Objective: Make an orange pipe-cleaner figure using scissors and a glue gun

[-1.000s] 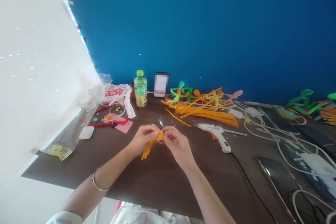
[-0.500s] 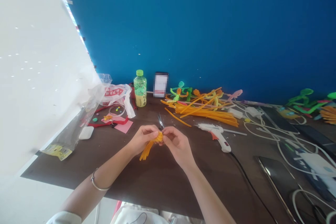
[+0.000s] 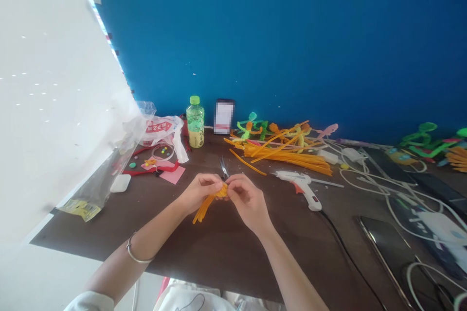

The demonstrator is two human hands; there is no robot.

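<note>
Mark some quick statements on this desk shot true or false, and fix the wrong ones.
1. The left grip holds orange stems. True.
2. The right grip holds the glue gun. False: it is at the orange stems; the glue gun lies on the table.
3. The bottle stands upright. True.
4. The bottle's cap is red. False: it is green.
5. The pink paper lies to the right of the glue gun. False: it lies to the left.
</note>
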